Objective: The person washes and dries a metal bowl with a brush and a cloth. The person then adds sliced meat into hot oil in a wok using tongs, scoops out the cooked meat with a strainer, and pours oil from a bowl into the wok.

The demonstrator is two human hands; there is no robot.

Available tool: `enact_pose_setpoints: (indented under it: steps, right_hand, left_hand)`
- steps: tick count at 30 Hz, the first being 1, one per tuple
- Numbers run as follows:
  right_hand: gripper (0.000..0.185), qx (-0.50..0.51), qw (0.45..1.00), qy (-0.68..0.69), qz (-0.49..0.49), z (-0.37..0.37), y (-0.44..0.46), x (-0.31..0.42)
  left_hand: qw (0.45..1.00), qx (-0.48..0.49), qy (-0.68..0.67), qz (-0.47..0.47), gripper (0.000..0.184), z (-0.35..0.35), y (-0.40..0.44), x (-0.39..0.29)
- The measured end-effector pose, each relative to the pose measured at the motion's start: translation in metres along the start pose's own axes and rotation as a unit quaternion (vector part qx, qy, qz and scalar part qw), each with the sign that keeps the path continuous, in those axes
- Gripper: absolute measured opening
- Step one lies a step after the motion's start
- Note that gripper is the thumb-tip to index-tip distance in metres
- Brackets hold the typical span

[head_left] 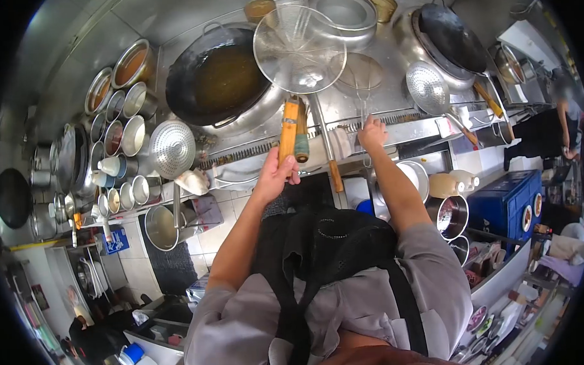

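Note:
My left hand is closed around the wooden handle of a large wire spider strainer, whose round basket is raised over the stove beside a wok of oil. A second handle, partly green, shows right behind the one I hold. My right hand is at the stove's front edge, its fingers closed on the thin handle of a fine-mesh skimmer that lies on the steel top. Between my hands a metal-shafted utensil with a wooden end hangs over the edge.
Perforated ladles lie left and right along the stove edge. A black wok tilts at the back right, near a steel pot. Several metal containers crowd the left. Another person stands far right.

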State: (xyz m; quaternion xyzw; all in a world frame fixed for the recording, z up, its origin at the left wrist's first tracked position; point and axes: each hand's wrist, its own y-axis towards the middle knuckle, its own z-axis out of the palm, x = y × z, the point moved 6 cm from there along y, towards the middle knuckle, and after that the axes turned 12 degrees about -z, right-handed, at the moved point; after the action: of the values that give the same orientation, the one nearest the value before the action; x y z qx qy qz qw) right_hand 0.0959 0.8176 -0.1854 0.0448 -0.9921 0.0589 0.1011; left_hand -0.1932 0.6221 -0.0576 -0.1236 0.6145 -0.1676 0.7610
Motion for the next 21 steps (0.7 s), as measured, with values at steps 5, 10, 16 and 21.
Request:
enact_pose_setpoints:
  steps: [5,10,16,21]
  right_hand:
    - [0.058,0.040,0.999,0.029,-0.002,0.010,0.024,-0.016]
    - [0.070,0.016,0.998,0.061,0.005,0.011,0.010,-0.023]
    - [0.091,0.120,0.989,0.088,-0.023,0.038,-0.005,-0.026]
    - [0.092,0.205,0.952,-0.146,-0.174,0.054,-0.013,-0.006]
  left_hand:
    - [1.000,-0.018,-0.015,-0.013,0.019,0.018,0.029,0.010]
    - [0.999,-0.009,-0.028,-0.020,0.020,0.044,0.047,0.016]
    - [0.982,-0.110,0.145,-0.046,0.023,0.049,0.079,0.019]
    - [0.810,-0.256,0.523,0.069,0.063,0.077,0.119,-0.018]
